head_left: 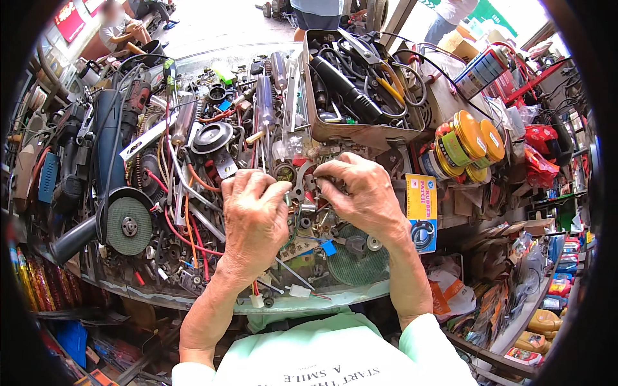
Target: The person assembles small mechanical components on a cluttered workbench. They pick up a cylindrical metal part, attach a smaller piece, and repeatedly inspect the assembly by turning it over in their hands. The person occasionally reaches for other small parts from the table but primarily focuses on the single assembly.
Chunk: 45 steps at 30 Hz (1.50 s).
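Both hands are over the cluttered middle of the workbench. My left hand (254,212) has its fingers curled down and the thumb bent inward; whatever is under the fingertips is hidden. My right hand (364,193) bends its thumb and forefinger together in a pinch, and what is between them cannot be made out. Between the hands lie a hooked grey metal piece (300,182) and many small nuts, bolts and fittings. Closer to me, a green round abrasive disc (357,260) lies under small parts, with a blue plastic bit (329,248) beside it.
An angle grinder (111,154) with a green disc lies at left beside a power drill (137,96). An open metal box (367,132) of tools and cables stands behind my hands. Yellow-lidded cans (468,132) and a yellow-blue patch box (421,201) are at right. People are beyond the bench.
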Motion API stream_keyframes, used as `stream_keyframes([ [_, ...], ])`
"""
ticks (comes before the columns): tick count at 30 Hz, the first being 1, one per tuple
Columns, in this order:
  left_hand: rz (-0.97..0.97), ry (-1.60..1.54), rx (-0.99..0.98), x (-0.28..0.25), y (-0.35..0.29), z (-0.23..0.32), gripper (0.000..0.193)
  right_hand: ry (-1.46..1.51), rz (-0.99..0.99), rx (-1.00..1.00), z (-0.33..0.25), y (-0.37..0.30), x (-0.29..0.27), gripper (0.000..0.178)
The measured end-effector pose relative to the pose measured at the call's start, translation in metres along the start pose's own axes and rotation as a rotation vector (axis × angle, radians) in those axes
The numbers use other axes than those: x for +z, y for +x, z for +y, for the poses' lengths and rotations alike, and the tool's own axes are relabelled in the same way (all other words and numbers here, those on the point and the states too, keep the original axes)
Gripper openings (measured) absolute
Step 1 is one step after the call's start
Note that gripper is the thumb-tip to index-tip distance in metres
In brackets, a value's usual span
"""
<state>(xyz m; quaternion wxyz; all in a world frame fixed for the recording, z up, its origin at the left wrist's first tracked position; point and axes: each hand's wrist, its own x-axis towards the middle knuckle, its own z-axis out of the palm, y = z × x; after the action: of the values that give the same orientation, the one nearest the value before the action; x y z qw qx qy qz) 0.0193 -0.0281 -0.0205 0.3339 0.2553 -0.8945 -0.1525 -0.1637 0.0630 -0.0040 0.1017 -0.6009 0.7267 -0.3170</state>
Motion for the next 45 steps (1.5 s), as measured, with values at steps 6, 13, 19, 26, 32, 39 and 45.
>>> stream_keyframes([
  [6, -0.084, 0.052, -0.079, -0.015, -0.001, -0.006, 0.016, -0.223, 0.034, 0.101, 0.011, -0.004, -0.004, 0.016],
  [13, -0.058, -0.076, -0.115, -0.026, 0.003, -0.012, 0.016, -0.014, 0.106, 0.020, 0.001, -0.010, 0.000, 0.015],
  [19, -0.152, -0.033, -0.065, -0.025, 0.002, -0.011, 0.019, -0.004, -0.073, -0.239, -0.016, -0.018, 0.014, 0.026],
  [26, -0.184, 0.043, -0.044, -0.016, -0.002, -0.008, 0.018, -0.129, 0.126, 0.028, 0.007, -0.015, -0.002, 0.013],
  [32, -0.127, 0.081, -0.036, -0.008, -0.004, -0.009, 0.015, -0.048, 0.194, 0.075, 0.003, -0.015, -0.006, 0.016],
  [39, -0.249, -0.198, -0.022, -0.031, 0.003, -0.008, 0.017, 0.126, 0.265, 0.073, 0.004, -0.012, -0.012, 0.023],
  [45, -0.390, -0.088, 0.061, -0.028, -0.002, -0.006, 0.021, 0.219, 0.295, 0.102, 0.010, -0.013, -0.021, 0.021],
])
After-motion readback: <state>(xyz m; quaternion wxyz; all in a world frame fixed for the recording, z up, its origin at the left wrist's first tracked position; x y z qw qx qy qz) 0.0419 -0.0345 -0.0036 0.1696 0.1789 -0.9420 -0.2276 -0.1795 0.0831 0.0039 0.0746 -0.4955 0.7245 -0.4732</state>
